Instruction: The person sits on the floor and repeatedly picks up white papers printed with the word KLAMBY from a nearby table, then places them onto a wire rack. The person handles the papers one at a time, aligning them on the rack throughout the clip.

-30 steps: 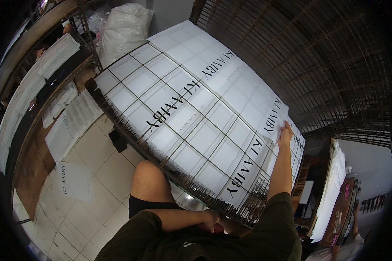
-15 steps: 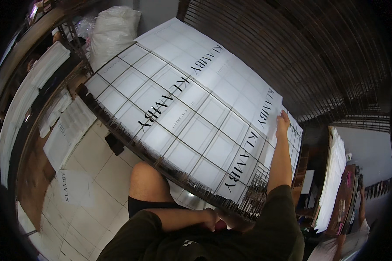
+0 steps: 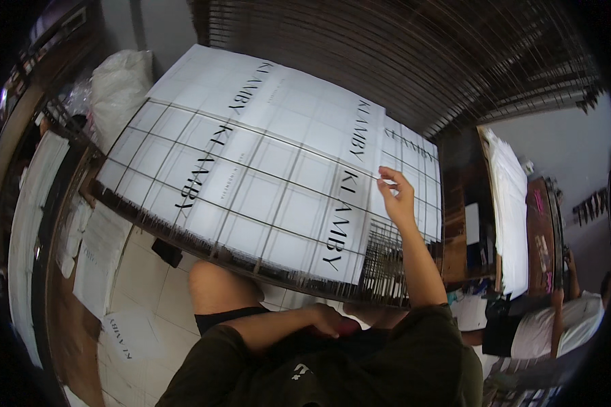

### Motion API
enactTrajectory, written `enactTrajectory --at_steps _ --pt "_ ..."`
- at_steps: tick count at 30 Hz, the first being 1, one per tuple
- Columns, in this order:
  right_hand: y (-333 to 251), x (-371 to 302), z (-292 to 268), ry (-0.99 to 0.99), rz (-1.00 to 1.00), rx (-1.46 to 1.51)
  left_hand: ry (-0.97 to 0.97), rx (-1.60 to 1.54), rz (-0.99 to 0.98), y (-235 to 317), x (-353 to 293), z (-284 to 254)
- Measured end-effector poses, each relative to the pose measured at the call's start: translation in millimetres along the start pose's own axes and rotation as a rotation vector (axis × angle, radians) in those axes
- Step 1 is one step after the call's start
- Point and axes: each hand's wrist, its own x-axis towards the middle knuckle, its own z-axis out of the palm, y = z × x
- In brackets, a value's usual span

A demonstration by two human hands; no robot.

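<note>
Small print (image 3: 233,175) on sheet (image 3: 288,216) blurred, raised rack (image 3: 394,57) cropped

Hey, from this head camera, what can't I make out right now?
All in the head view:
Right hand: whether its fingertips touch the white sheets is too fine to tell.
Left hand: whether it holds anything is hidden by the hand itself.
Red thing beside it: only partly visible, so its kind is unclear.
Wire racks: lower layers mostly covered by the sheets.
Co-worker: head lost toward the dark rim.
</note>
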Motion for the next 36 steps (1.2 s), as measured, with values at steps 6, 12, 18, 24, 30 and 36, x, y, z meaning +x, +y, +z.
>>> enactTrajectory --at_steps 6,12,18,24,30,36 --pt "-45 -120 -42 0.015 -0.047 -0.112 0.013 0.002 -0.079 -10 -12 -10" --pt "-53 -217 -97 0.263 0.157 -0.090 0.004 -0.038 -0.152 -7 -13 3" --pt "-22 -268 -199 0.591 0.292 -0.174 0.141 -0.102 -0.222 -23 1 29" --pt "-6 -265 -317 0.993 0.261 0.112 0.199 -0.090 -0.256 -19 4 27" --pt "50 -257 -451 1.318 0.493 0.596 0.232 -0.107 -0.308 -13 -4 27" --pt "51 -243 -510 1.449 0.532 0.729 0.270 -0.119 -0.311 -8 -7 28"
